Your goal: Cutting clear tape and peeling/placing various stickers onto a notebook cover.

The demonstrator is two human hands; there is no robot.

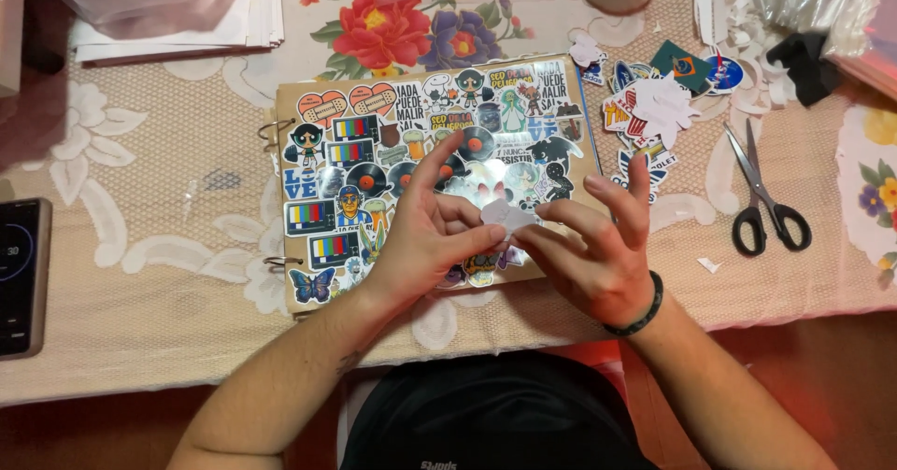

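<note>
- We pinch a small white sticker (505,216) between our left hand (425,236) and right hand (589,255), just above the sticker-covered board (308,274).
- Black scissors (761,194) lie at three o'clock, a phone (21,274) at nine.

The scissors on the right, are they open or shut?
Slightly open: the scissors lie flat on the tablecloth, black handle loops apart, blades nearly together.

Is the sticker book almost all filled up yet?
Nearly. The ring-bound page is already crowded with stickers. The left hand and right hand pinch one small white sticker above it. A pile of loose stickers waits beside the scissors.
</note>
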